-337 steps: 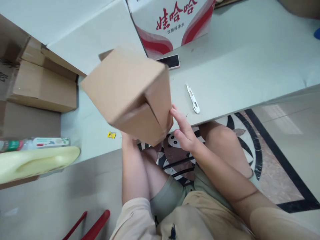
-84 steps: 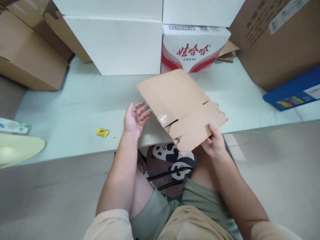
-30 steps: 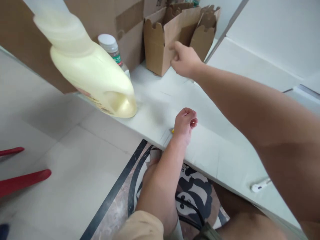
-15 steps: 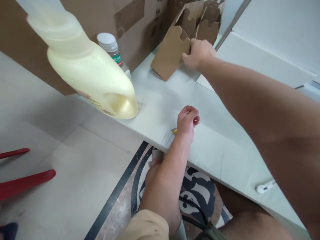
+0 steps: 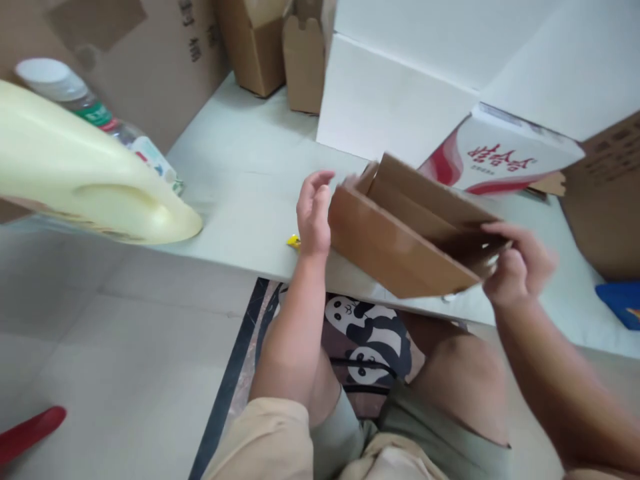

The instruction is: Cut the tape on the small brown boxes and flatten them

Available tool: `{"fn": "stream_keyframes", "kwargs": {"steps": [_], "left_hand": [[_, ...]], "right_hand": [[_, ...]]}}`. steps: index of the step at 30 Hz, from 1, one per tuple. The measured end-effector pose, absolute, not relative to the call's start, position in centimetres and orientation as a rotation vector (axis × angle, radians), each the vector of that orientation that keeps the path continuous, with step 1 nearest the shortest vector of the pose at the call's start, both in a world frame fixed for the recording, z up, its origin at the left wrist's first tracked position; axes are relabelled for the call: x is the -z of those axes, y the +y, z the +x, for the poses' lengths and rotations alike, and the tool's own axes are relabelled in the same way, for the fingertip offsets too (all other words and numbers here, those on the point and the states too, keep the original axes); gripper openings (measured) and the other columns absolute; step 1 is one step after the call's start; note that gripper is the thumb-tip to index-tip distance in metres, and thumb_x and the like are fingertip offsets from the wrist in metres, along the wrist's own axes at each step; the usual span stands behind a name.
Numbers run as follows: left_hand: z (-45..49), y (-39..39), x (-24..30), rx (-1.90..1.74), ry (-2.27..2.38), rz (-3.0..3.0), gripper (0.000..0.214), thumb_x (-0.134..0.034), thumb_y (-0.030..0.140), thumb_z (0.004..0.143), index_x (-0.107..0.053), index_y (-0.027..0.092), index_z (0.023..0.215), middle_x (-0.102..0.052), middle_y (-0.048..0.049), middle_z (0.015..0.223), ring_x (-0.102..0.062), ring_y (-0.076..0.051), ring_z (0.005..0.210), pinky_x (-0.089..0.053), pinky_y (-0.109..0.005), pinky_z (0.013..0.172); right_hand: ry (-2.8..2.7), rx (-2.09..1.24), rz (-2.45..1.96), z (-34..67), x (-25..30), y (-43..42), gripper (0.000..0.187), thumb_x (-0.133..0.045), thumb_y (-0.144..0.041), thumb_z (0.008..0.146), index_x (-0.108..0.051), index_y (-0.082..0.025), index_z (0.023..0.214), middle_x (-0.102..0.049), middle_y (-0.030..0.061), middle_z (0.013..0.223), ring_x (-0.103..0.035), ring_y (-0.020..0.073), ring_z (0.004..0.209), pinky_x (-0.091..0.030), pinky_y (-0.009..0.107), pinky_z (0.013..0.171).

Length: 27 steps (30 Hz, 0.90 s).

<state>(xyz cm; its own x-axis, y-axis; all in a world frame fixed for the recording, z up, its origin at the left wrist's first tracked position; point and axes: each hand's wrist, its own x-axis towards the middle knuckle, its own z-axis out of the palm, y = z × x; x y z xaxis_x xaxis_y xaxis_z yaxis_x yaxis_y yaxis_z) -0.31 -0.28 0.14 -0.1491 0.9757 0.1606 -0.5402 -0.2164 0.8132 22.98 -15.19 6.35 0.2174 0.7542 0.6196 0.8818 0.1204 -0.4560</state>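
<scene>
A flattened brown cardboard box [image 5: 400, 247] is held tilted over the near edge of the pale table [image 5: 240, 193]. My right hand [image 5: 517, 263] grips its right end, fingers curled around the flaps. At the box's left end is my left hand [image 5: 314, 213], fingers spread and just touching the cardboard. A small yellow scrap [image 5: 293, 241] lies on the table beside my left wrist.
A cream plastic jug [image 5: 85, 180] and a capped bottle [image 5: 95, 113] lie at the left. Brown cartons [image 5: 255, 40] stand at the back. White boxes [image 5: 390, 100] and a red-and-white printed carton [image 5: 495, 157] stand behind the held box. A blue item [image 5: 623, 300] is at the right.
My right hand has brought the folded box from the back left cartons over to the table's near edge. My left hand has opened from a fist and risen to meet it.
</scene>
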Motion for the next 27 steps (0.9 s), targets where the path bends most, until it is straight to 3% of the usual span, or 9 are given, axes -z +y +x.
{"fn": "stream_keyframes", "kwargs": {"steps": [2,6,9,12,16,21,27], "left_hand": [[1.1,-1.3,-0.8,-1.464,0.543,0.959,0.029,-0.068,0.052,0.086,-0.074,0.023,0.09,-0.073,-0.0055,0.106,-0.066,-0.024,0.117,-0.05,-0.037,0.102],[3.3,-3.1,-1.1,-1.291,0.483,1.162,0.048,-0.06,0.067,0.086,-0.079,0.024,0.084,-0.077,-0.0071,0.102,-0.069,-0.028,0.115,-0.051,-0.044,0.107],[4.2,-3.5,-0.8,-1.228,0.616,1.24,0.051,-0.061,0.071,0.083,-0.08,0.025,0.076,-0.078,-0.0076,0.099,-0.068,-0.029,0.118,-0.053,-0.045,0.106],[4.6,-3.3,-0.5,-1.222,0.703,1.328,0.055,-0.058,0.074,0.083,-0.079,0.025,0.068,-0.077,-0.0075,0.092,-0.067,-0.03,0.121,-0.054,-0.045,0.104],[5.0,-2.7,-0.3,-1.264,0.702,1.437,0.07,-0.043,0.083,0.084,-0.08,0.026,0.067,-0.078,-0.0064,0.088,-0.069,-0.029,0.116,-0.05,-0.045,0.11],[5.7,-2.0,-0.3,-1.323,0.763,1.385,0.086,-0.02,0.083,0.089,-0.078,0.027,0.06,-0.076,-0.0065,0.073,-0.073,-0.028,0.104,-0.051,-0.047,0.107],[6.6,-1.6,0.1,-1.406,0.754,1.389,0.089,-0.014,0.078,0.092,-0.076,0.024,0.058,-0.073,-0.0068,0.067,-0.074,-0.026,0.097,-0.052,-0.046,0.103]], "right_hand": [[-1.386,0.156,-1.665,23.6,-4.3,-18.6,0.033,-0.046,-0.057,0.089,-0.073,-0.047,0.104,-0.073,0.0051,0.097,-0.068,0.0302,0.096,-0.052,0.052,0.084],[-0.993,-0.057,-1.607,23.4,-0.5,-21.2,0.032,-0.054,-0.059,0.089,-0.067,-0.048,0.115,-0.068,0.0009,0.11,-0.065,0.0248,0.106,-0.051,0.047,0.102],[-0.803,-0.247,-1.475,23.2,1.5,-21.1,0.046,-0.058,-0.059,0.088,-0.051,-0.052,0.133,-0.062,-0.0002,0.107,-0.065,0.0186,0.1,-0.052,0.041,0.104],[-0.738,-0.312,-1.416,22.9,2.5,-20.6,0.056,-0.056,-0.062,0.088,-0.037,-0.053,0.14,-0.057,0.0004,0.104,-0.064,0.0183,0.1,-0.052,0.04,0.104],[-0.729,-0.308,-1.427,22.4,2.0,-19.7,0.053,-0.047,-0.07,0.088,-0.041,-0.049,0.137,-0.059,0.0028,0.106,-0.064,0.0224,0.106,-0.054,0.04,0.098],[-0.771,-0.314,-1.338,22.6,1.4,-19.0,0.047,-0.048,-0.068,0.088,-0.057,-0.034,0.118,-0.063,0.0059,0.116,-0.065,0.0271,0.108,-0.056,0.046,0.095],[-0.851,-0.246,-1.386,23.3,2.6,-19.1,0.045,-0.043,-0.067,0.094,-0.057,-0.036,0.124,-0.065,0.0063,0.121,-0.065,0.0271,0.114,-0.057,0.048,0.097]]}}
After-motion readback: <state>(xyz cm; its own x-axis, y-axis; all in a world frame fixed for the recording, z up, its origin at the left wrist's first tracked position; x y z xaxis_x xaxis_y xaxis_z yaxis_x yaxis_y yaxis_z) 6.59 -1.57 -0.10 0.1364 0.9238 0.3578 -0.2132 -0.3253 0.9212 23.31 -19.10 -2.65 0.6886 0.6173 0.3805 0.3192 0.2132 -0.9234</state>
